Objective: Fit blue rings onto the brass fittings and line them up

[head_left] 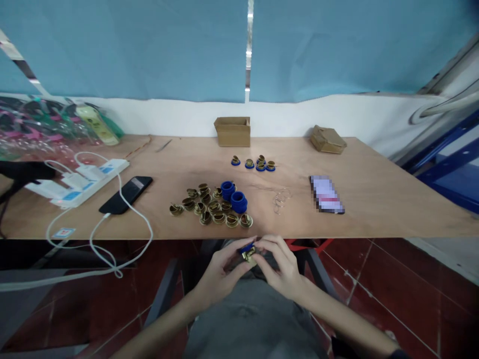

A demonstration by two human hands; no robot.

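My left hand point(220, 269) and my right hand point(279, 264) meet below the table's front edge, over my lap. Together they pinch a small brass fitting with a blue ring point(247, 252) between the fingertips. On the wooden table point(374, 199) just ahead lies a pile of several loose brass fittings point(209, 207), with two stacks of blue rings point(234, 195) beside it. Farther back, a row of several brass fittings seated in blue rings point(253, 163) stands in a line. A few thin wire rings point(280, 199) lie to the right of the pile.
A black phone point(125, 194) on a white cable and white power strips point(80, 184) lie at the left. A second phone point(326, 194) lies at the right. Two cardboard boxes point(232, 131) point(328, 139) stand at the back, plastic bags at the far left.
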